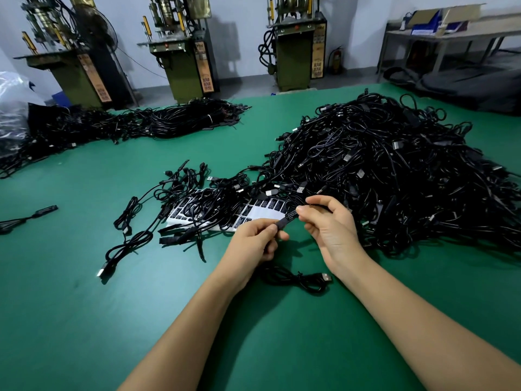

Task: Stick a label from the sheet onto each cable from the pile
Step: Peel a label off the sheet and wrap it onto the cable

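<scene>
My left hand (255,239) grips the lower end of a slim black cable module (287,219). My right hand (329,221) pinches its upper end, where a black label with white print lies on the module. The rest of that cable (298,277), with its USB plug, trails on the green table below my hands. The white label sheet (260,211) with rows of black labels lies just beyond my hands, partly covered by loose cables. The big pile of black cables (380,170) rises at the right.
Several separate cables (132,221) lie spread left of the sheet. Another heap of cables (141,125) runs along the table's far left edge. Green machines (186,52) stand behind the table, and a grey bench (451,35) is at the far right.
</scene>
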`<state>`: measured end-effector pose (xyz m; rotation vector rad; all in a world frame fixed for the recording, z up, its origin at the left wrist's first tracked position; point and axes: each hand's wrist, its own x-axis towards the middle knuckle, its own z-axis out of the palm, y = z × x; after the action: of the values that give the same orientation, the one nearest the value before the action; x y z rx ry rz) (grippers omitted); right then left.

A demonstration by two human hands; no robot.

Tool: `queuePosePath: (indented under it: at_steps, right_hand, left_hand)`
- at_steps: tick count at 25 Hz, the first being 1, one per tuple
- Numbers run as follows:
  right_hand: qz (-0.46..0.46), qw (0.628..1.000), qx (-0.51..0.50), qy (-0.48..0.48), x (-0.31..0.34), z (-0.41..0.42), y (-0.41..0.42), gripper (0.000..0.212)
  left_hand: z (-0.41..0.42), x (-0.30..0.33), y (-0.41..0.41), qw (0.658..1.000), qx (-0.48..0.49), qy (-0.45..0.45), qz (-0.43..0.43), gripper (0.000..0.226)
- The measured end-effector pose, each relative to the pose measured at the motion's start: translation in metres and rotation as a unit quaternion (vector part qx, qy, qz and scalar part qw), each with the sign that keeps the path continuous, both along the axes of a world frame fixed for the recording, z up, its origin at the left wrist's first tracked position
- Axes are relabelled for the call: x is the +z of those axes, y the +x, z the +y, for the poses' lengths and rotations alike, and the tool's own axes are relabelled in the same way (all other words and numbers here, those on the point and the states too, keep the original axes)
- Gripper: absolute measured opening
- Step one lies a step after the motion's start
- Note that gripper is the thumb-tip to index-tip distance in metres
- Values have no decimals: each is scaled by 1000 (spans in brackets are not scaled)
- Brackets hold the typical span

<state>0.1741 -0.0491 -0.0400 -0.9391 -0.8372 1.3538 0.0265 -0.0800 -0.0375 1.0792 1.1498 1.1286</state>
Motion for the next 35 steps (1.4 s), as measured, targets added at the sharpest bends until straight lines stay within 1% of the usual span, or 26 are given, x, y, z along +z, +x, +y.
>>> queuePosePath:
  at_steps: [6,13,20,24,30,35]
  right_hand:
    - [-54,998,-8,16,-2,-2,-4,18]
    - [-79,996,-14,25,-5,-1,-5,18]
    - [-102,994,-14,45,-8,0,-7,25]
    - [-82,996,-12,34,-7,1,-6,24]
    - [-86,995,-32,45,-7,-3,-8,22]
    - [-96,994,-32,37,-6,-3,-8,20]
  left_hand:
    - [1,-1,-2,999,-10,-18,-32,18]
    - [2,0,-3,997,2,-30,-75,17]
    - [4,0,-2,997,-1,-34,-66,23]
    - [4,-2,-3,998,-1,-32,-62,23]
    - [4,-2,-3,997,5,-32,-75,17]
    - [4,-2,-4,997,-1,-33,-74,19]
